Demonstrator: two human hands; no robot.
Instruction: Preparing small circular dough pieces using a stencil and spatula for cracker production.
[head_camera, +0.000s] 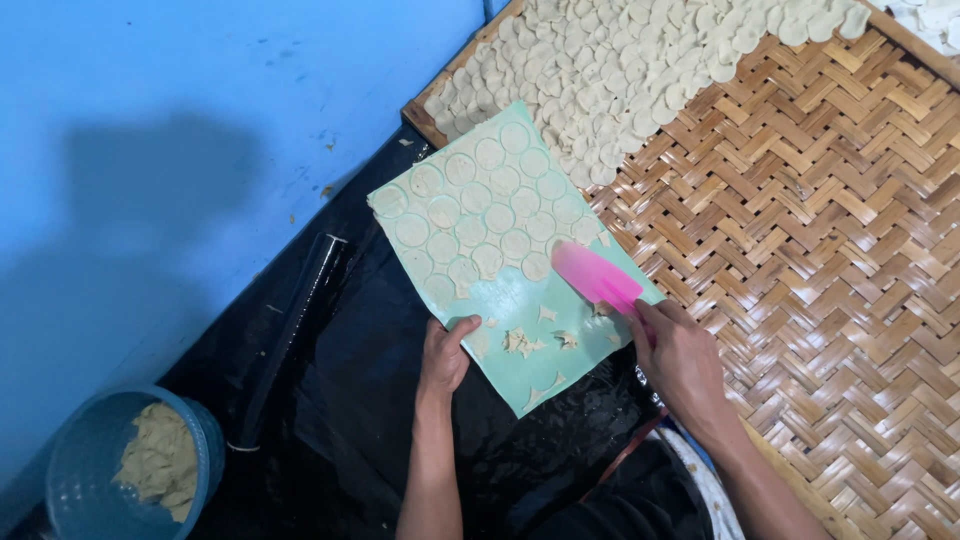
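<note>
A pale green mat (505, 300) lies tilted over the edge of a woven bamboo tray (820, 250). Several thin round dough discs (480, 205) cover its far half. Small dough scraps (520, 343) lie on its near half. My left hand (445, 352) grips the mat's near left edge, thumb on top. My right hand (680, 355) holds a pink scraper (597, 277), whose flat blade rests on the mat next to the nearest discs.
Several dough discs (640, 60) are spread in overlapping rows on the tray's far part. A blue basket (75, 470) with dough scraps stands at the lower left. A dark rolling pin (290, 330) lies on black plastic sheeting (350, 400). A blue wall (200, 150) fills the left.
</note>
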